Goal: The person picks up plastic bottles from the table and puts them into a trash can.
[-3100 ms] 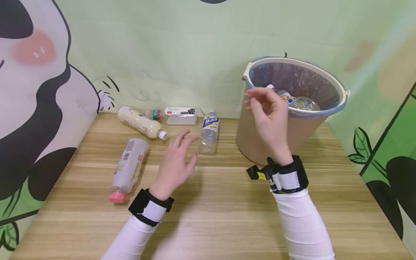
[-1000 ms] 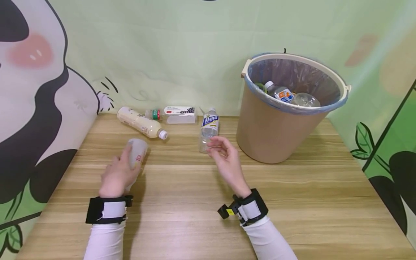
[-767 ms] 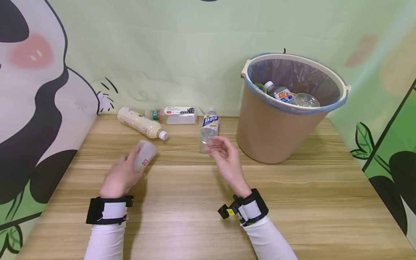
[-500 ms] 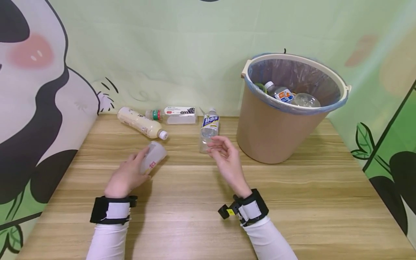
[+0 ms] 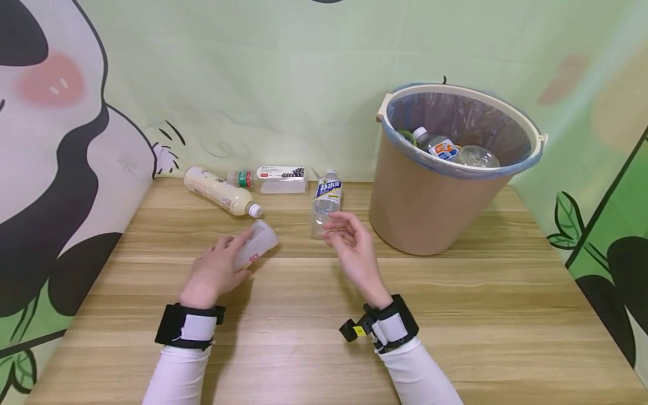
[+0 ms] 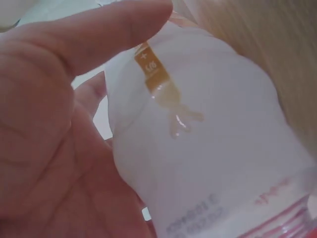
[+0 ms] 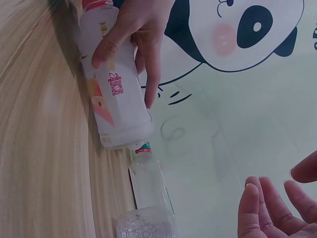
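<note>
My left hand [image 5: 214,273] grips a frosted, whitish plastic bottle [image 5: 260,243] left of the table's middle, its base pointing away to the right. In the left wrist view the thumb and fingers lie round the same bottle [image 6: 208,109]; in the right wrist view its red-pink cap [image 7: 96,4] shows at the top edge. My right hand [image 5: 356,253] holds nothing. Its fingers are loosely bent over the near end of a clear bottle [image 5: 327,194] with a blue, white and yellow label; whether they touch is hard to tell.
A cream-coloured bottle [image 5: 217,190] and a clear bottle with a white label [image 5: 280,173] lie at the back left. A brown bin [image 5: 420,208] with a blue liner stands back right, several bottles inside. A printed cloth [image 5: 283,84] rises behind the wooden table [image 5: 304,349].
My left hand went from open above the table to gripping the frosted bottle, then carried it rightward, turning it. My right hand came down from the bin's front and has since stayed still.
</note>
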The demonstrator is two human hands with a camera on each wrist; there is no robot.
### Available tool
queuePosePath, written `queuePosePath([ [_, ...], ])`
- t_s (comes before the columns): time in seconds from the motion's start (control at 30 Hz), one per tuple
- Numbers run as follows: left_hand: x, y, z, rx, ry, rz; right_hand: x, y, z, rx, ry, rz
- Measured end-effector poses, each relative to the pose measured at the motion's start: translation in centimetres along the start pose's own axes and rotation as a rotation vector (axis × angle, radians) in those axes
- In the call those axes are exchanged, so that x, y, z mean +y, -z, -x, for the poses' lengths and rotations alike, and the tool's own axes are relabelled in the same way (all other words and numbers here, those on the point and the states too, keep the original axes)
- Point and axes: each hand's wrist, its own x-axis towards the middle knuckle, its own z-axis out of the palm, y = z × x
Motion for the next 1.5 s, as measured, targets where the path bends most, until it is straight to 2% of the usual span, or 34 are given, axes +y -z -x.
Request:
queuePosePath([
  [0.33,0.1,-0.6,-0.3,0.059,-0.07,0.001,0.7,0.1,-0.2,0.012,0.011,0.002],
  [0.6,0.4,-0.9,-1.1,0.157,-0.147,0.088,0.8,0.0,-0.3,0.023,0.01,-0.017],
  [0.8,2.2,-0.6,-1.5,0.263,-0.243,0.247,1.0,0.0,-0.3,0.016,0.01,-0.017],
  [1.03,4.9,-1.0,-1.7,0.316,-0.289,0.493,1.1,0.0,-0.2,0.022,0.008,0.006],
  [1.23,7.0,-0.6,-1.1,0.335,-0.3,0.689,-0.1,-0.2,0.1,-0.003,0.008,0.035],
  [1.4,8.8,0.2,-0.3,0.304,-0.254,0.809,-1.7,-0.6,0.6,-0.036,0.009,0.096],
  [1.5,8.8,-0.8,-0.7,0.271,-0.236,0.871,-1.9,-0.7,0.7,-0.069,0.009,0.115],
])
